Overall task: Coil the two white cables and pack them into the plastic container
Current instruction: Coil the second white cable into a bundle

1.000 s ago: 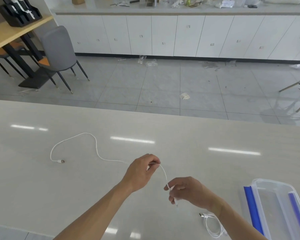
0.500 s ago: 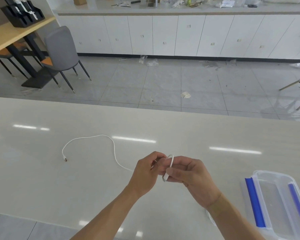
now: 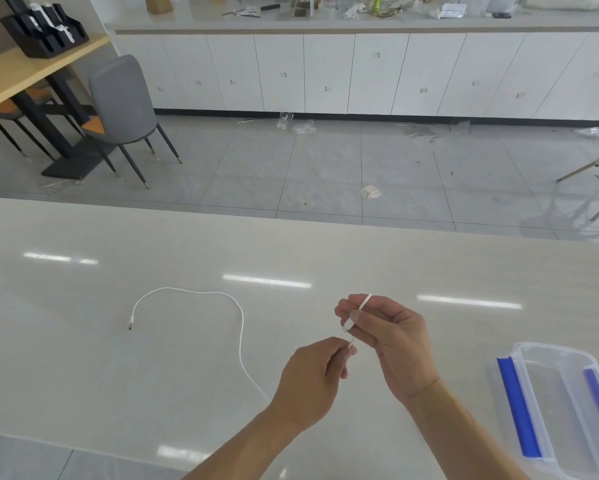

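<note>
Both hands pinch white cable (image 3: 241,327) | plastic container (image 3: 568,403) right

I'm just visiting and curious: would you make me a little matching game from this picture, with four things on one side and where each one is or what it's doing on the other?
Things:
1. white cable
2. right hand
3. plastic container
4. grey chair

Descriptions:
A. on the floor beside the wooden table
B. trailing in a curve across the counter
C. on the counter at the far right
D. holding up a small loop of cable

Pairs: 1-B, 2-D, 3-C, 4-A
</note>
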The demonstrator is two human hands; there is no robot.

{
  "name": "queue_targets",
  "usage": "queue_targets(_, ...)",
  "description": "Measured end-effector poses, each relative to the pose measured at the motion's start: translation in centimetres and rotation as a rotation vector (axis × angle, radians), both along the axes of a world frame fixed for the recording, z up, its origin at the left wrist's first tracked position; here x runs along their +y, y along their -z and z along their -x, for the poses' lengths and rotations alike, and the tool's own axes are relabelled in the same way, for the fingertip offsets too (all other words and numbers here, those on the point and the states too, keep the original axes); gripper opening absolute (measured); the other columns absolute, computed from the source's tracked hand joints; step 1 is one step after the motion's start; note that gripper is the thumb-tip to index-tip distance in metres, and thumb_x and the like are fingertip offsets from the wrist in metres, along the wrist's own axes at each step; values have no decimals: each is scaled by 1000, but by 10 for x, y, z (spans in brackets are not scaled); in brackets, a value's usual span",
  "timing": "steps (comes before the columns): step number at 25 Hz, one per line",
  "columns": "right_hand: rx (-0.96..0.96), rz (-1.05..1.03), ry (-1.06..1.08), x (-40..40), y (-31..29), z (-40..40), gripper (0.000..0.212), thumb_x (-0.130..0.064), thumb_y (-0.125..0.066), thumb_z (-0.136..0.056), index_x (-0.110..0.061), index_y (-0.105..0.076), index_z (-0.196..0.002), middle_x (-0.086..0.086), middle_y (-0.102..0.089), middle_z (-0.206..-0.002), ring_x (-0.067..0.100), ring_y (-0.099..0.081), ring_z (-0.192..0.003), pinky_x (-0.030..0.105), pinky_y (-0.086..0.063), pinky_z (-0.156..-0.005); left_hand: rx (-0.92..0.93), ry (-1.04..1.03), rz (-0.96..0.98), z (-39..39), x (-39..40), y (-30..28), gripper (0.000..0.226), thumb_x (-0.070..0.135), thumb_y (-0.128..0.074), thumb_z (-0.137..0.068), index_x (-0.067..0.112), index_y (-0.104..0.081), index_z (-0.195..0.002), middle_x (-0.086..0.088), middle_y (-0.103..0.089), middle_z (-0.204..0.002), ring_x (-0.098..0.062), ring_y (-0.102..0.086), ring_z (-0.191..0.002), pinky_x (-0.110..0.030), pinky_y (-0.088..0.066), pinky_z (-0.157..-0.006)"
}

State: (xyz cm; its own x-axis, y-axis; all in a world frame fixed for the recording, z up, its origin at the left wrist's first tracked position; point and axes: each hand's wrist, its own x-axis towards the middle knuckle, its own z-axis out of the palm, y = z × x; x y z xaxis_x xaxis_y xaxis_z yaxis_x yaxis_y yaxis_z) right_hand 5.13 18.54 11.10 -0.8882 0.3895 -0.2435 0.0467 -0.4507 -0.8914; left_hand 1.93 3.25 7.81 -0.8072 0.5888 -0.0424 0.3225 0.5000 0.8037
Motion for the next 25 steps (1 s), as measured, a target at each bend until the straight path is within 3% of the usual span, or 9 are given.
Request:
queue_targets(3, -47, -50, 92, -2, 7, 5, 18, 14, -66, -82, 0, -76, -82, 13, -79, -101, 27, -76, -97, 34, -63, -82, 132, 92, 210, -2, -3, -2, 31, 42, -35, -103, 24, -56, -88, 9, -63, -72, -12, -59, -68, -31, -49, -65)
queue_targets(6, -116, -227, 87, -2, 12, 8, 19, 9, -68, -84, -7, -78, -85, -1, -81, -97, 13, -76, -97, 25, -55, -78, 182, 142, 290, -4, -7, -7, 30, 43, -35, -102, 25, -54, -89, 7, -62, -78, -16, -55, -69, -32, -45, -64)
queue_targets(9, -198, -499, -81, -1, 17, 6, 23, 6, -61, -89, -10, -78, -87, -12, -81, -91, 4, -75, -89, 19, -55, -76, 147, 168, 277, 4, -13, -22, 26, 44, -42, -99, 27, -57, -87, 8, -62, -79, -12, -51, -69, -29, -42, -64)
queue_targets(11, -208, -560, -231, 3, 17, 3, 19, 3, -63, -88, -7, -74, -76, -19, -79, -84, 2, -74, -78, 18, -56, -73, 131, 212, 277, 13, -18, -33, 24, 44, -47, -96, 27, -62, -90, 9, -66, -83, -10, -55, -72, -29, -47, -70)
queue_targets(13, -129, -643, -476, 5, 15, -2, 24, -6, -63, -87, -11, -63, -64, -21, -67, -64, 3, -57, -58, 18, -45, -61, 152, 248, 264, 24, -24, -45, 22, 44, -51, -94, 28, -64, -89, 9, -67, -83, -9, -55, -73, -29, -48, -71)
queue_targets(15, -74, -736, -661, 5, 12, -4, 21, -19, -58, -89, -11, -63, -70, -13, -50, -58, 13, -38, -60, 23, -34, -59, 172, 276, 242, 35, -30, -56, 20, 47, -55, -91, 30, -66, -90, 12, -68, -85, -4, -54, -72, -21, -44, -66)
queue_targets(18, -102, -663, -763, 6, 13, -4, 25, -27, -53, -96, -13, -73, -90, -11, -63, -70, 7, -51, -67, 17, -40, -65, 193, 343, 250, 47, -37, -67, 20, 50, -56, -90, 33, -68, -90, 21, -65, -84, 4, -54, -75, -9, -34, -62)
queue_targets(25, -168, -173, -848, 5, 10, -8, 31, -25, -50, -101, -12, -74, -116, -3, -67, -87, 18, -59, -84, 25, -49, -83, 177, 332, 211, 74, -48, -80, 11, 44, -65, -89, 34, -66, -86, 19, -62, -82, 1, -53, -74, -12, -35, -63)
